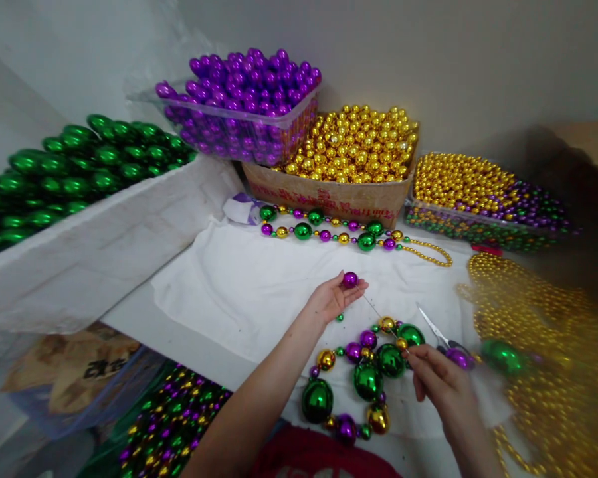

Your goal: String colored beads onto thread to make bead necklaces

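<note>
My left hand [331, 300] holds a shiny purple bead [349, 279] between its fingers, above the white cloth [229, 292]. A thin line, needle or string, slants from near that bead toward my right hand [441, 380]. The right fingers are pinched together beside a small gold bead [401, 344]; the end of the thin line seems to be in them. Under and between both hands lies a beaded strand [367, 382] of large green, gold and purple balls. A pair of scissors [431, 325] lies beyond my right hand, partly behind a loose purple bead [459, 358].
Behind the cloth stand a plastic bin of purple beads [299, 119], a cardboard box of gold beads [323, 196] and a tub of small mixed beads [478, 192]. A white foam box of green beads [104, 252] borders the left. Gold bead strings [538, 318] heap at right. A finished-looking necklace [323, 235] lies behind.
</note>
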The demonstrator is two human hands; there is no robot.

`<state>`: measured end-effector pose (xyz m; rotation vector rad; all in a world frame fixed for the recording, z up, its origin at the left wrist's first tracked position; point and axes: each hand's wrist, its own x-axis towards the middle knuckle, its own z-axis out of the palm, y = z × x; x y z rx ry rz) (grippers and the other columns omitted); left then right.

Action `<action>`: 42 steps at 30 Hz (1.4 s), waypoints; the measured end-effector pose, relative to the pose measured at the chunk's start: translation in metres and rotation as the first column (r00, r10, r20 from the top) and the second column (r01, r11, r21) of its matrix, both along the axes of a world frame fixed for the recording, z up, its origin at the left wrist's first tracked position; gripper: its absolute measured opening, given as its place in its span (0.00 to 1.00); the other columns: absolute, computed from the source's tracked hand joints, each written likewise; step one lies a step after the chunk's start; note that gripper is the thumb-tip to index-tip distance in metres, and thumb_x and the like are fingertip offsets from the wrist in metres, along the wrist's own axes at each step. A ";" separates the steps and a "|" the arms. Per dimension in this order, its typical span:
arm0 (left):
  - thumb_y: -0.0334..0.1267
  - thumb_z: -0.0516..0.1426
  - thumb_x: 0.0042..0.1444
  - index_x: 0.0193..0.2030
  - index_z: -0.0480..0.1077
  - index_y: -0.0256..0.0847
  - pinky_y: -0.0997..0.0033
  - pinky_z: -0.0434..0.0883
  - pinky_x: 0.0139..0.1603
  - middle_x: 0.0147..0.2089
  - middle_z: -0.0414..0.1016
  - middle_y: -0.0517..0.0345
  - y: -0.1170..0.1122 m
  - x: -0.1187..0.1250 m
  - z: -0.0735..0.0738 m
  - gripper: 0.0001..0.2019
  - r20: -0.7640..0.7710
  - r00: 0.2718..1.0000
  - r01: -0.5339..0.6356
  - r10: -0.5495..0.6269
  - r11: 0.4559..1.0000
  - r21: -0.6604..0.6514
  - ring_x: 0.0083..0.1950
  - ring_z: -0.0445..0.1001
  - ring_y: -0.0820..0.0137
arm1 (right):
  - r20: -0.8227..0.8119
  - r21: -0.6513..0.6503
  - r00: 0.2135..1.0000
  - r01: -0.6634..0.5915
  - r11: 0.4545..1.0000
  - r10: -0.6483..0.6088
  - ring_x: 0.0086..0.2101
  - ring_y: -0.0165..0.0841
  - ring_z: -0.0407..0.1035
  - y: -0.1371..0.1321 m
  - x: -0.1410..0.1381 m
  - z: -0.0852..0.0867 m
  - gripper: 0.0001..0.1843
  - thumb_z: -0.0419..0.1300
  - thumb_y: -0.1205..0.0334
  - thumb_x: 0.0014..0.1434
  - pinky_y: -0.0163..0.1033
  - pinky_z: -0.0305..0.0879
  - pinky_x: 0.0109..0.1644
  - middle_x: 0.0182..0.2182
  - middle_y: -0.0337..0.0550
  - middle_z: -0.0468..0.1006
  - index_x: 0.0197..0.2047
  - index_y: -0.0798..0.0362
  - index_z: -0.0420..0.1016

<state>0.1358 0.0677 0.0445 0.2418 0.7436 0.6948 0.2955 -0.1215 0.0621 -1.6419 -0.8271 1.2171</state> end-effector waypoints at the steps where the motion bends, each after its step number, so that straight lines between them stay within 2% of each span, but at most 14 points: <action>1: 0.36 0.48 0.63 0.39 0.69 0.27 0.65 0.70 0.51 0.38 0.77 0.39 0.000 0.000 0.000 0.13 -0.001 1.000 -0.003 0.003 1.000 -0.004 0.43 0.78 0.63 | 0.006 -0.001 1.000 -0.008 1.000 0.008 0.18 0.27 0.55 0.000 0.000 0.000 0.20 0.59 0.46 0.55 0.32 0.50 0.23 0.13 0.32 0.60 0.36 0.56 0.73; 8: 0.37 0.47 0.64 0.39 0.69 0.26 0.64 0.70 0.52 0.39 0.77 0.36 -0.002 0.000 0.000 0.15 0.018 1.000 -0.001 0.001 1.000 -0.016 0.42 0.78 0.62 | 0.035 -0.001 0.999 -0.019 1.000 0.019 0.18 0.28 0.55 0.001 -0.002 0.004 0.20 0.57 0.46 0.57 0.33 0.49 0.25 0.14 0.31 0.60 0.37 0.56 0.72; 12: 0.37 0.48 0.64 0.41 0.69 0.27 0.63 0.69 0.52 0.39 0.77 0.38 -0.003 0.000 -0.001 0.14 0.024 1.000 0.017 -0.017 1.000 0.000 0.43 0.78 0.62 | 0.031 -0.019 0.999 -0.011 1.000 0.012 0.18 0.27 0.55 0.001 -0.002 0.005 0.20 0.57 0.45 0.57 0.33 0.49 0.24 0.13 0.31 0.60 0.37 0.56 0.73; 19: 0.36 0.48 0.64 0.42 0.71 0.25 0.62 0.66 0.56 0.42 0.77 0.38 -0.009 0.000 -0.002 0.15 0.071 0.993 0.084 -0.091 0.992 0.095 0.46 0.77 0.62 | -0.042 0.009 0.999 0.034 0.999 -0.034 0.17 0.27 0.55 0.005 -0.007 0.003 0.18 0.60 0.47 0.53 0.33 0.50 0.23 0.12 0.31 0.61 0.35 0.55 0.73; 28: 0.35 0.50 0.62 0.49 0.70 0.28 0.58 0.65 0.57 0.49 0.75 0.38 -0.019 -0.001 -0.003 0.15 0.178 0.982 0.025 -0.063 0.978 0.207 0.52 0.74 0.57 | 0.027 0.043 0.999 0.044 0.998 -0.045 0.19 0.27 0.56 0.005 -0.018 0.002 0.16 0.58 0.49 0.56 0.32 0.52 0.25 0.14 0.32 0.62 0.37 0.55 0.73; 34: 0.38 0.52 0.61 0.51 0.70 0.31 0.57 0.64 0.58 0.52 0.73 0.39 -0.028 0.000 -0.001 0.15 0.215 0.969 0.056 -0.123 0.954 0.295 0.54 0.72 0.56 | -0.007 0.060 0.997 0.078 0.995 -0.078 0.19 0.27 0.57 0.014 -0.029 -0.001 0.17 0.58 0.47 0.57 0.32 0.52 0.25 0.14 0.32 0.63 0.37 0.54 0.72; 36: 0.38 0.53 0.60 0.51 0.70 0.32 0.56 0.64 0.58 0.53 0.72 0.39 -0.031 0.001 0.005 0.16 0.184 0.963 0.119 -0.195 0.926 0.358 0.54 0.71 0.56 | -0.032 0.069 0.996 0.090 0.994 -0.088 0.18 0.26 0.55 0.022 -0.032 -0.002 0.18 0.58 0.47 0.56 0.31 0.49 0.23 0.14 0.32 0.63 0.37 0.54 0.72; 39: 0.39 0.55 0.59 0.53 0.69 0.35 0.60 0.65 0.56 0.58 0.68 0.40 -0.027 -0.003 0.017 0.17 0.022 0.954 0.248 -0.300 0.826 0.507 0.56 0.69 0.58 | -0.074 0.122 0.989 0.134 0.984 -0.125 0.17 0.25 0.53 0.033 -0.034 -0.003 0.18 0.61 0.47 0.54 0.30 0.46 0.21 0.15 0.33 0.65 0.35 0.54 0.71; 40: 0.39 0.54 0.59 0.54 0.68 0.36 0.62 0.65 0.55 0.60 0.66 0.42 -0.022 -0.006 0.020 0.17 -0.070 0.957 0.273 -0.283 0.784 0.558 0.57 0.68 0.59 | -0.101 0.140 0.986 0.149 0.979 -0.136 0.17 0.24 0.53 0.036 -0.033 -0.003 0.17 0.61 0.47 0.53 0.30 0.46 0.20 0.15 0.33 0.66 0.34 0.54 0.71; 42: 0.39 0.52 0.60 0.54 0.68 0.38 0.65 0.66 0.52 0.59 0.67 0.47 -0.011 -0.016 0.024 0.17 -0.356 0.925 0.346 -0.134 0.685 0.641 0.56 0.68 0.63 | -0.171 0.159 0.974 0.179 0.971 -0.152 0.17 0.23 0.54 0.039 -0.028 -0.005 0.16 0.62 0.49 0.53 0.29 0.46 0.20 0.17 0.34 0.68 0.34 0.54 0.71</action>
